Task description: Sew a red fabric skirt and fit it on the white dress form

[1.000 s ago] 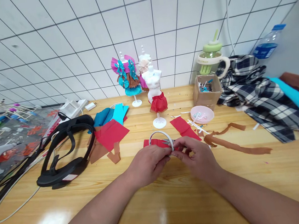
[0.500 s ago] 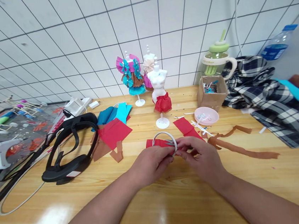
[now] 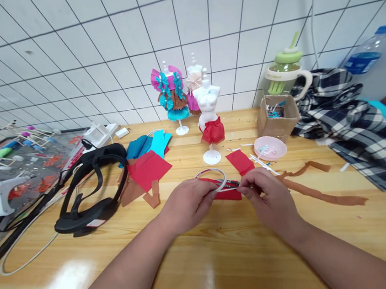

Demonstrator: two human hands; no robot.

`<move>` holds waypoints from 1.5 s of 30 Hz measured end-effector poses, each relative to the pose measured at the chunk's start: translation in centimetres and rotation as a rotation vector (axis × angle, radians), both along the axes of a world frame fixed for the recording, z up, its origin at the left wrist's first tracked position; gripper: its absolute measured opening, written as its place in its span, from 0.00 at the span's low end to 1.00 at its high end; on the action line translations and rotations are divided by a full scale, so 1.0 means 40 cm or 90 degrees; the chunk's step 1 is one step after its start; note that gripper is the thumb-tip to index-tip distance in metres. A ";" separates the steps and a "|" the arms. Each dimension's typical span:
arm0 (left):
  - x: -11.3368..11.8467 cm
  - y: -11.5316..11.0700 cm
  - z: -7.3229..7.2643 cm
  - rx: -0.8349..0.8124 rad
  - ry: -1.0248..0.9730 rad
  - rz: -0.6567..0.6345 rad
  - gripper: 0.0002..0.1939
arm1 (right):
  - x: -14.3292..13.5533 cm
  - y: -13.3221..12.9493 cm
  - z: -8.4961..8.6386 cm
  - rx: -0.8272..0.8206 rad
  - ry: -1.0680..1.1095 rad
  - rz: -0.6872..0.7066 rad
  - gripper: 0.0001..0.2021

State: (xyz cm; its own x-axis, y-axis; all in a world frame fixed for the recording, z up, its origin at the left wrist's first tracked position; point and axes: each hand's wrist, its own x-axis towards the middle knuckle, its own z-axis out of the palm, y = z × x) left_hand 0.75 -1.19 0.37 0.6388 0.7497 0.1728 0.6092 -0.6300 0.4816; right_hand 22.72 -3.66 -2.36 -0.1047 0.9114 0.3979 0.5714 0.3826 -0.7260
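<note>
Your forearms run out of view at the bottom; the front edge of the wooden tabletop (image 3: 204, 253) shows at lower left. Your left hand (image 3: 189, 204) grips a white ring (image 3: 224, 180), tilted above red paper (image 3: 228, 196). Your right hand (image 3: 271, 198) pinches a thin pale strip (image 3: 231, 188) leading from the ring. Dark scissors (image 3: 230, 183) show behind; their handles cannot be made out. Wood surface separates your left hand from the black headset (image 3: 83, 216); brown strips (image 3: 336, 199) begin just beside your right. Farther back, dress forms (image 3: 208, 99) stand before the tiled wall (image 3: 123, 69).
</note>
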 end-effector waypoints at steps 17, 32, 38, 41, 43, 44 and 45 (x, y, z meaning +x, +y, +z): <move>0.023 -0.013 -0.001 0.001 -0.089 0.196 0.11 | -0.038 -0.015 -0.006 0.045 -0.007 0.091 0.05; -0.103 0.093 -0.047 0.150 0.345 0.439 0.19 | -0.007 -0.010 -0.025 -0.103 -0.031 0.164 0.28; -0.098 0.085 -0.022 0.127 0.269 0.365 0.15 | 0.007 0.004 -0.017 -0.216 -0.093 0.245 0.37; -0.083 0.087 -0.030 0.069 0.170 0.120 0.10 | 0.031 0.020 -0.004 -0.234 -0.118 0.235 0.34; -0.069 0.082 -0.041 0.028 0.145 0.030 0.09 | 0.042 0.026 0.001 -0.233 -0.138 0.231 0.33; -0.065 0.079 -0.046 0.010 0.139 0.016 0.10 | 0.046 0.028 0.003 -0.231 -0.146 0.229 0.32; -0.062 0.076 -0.051 -0.008 0.134 0.009 0.10 | 0.048 0.029 0.004 -0.229 -0.152 0.225 0.32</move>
State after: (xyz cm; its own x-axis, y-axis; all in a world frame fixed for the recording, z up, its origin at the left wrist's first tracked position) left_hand -1.75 1.83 -1.67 0.6490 0.7603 0.0265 0.7062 -0.6150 0.3506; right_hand 24.65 -2.49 -2.22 -0.4780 0.8783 -0.0042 0.6174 0.3326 -0.7129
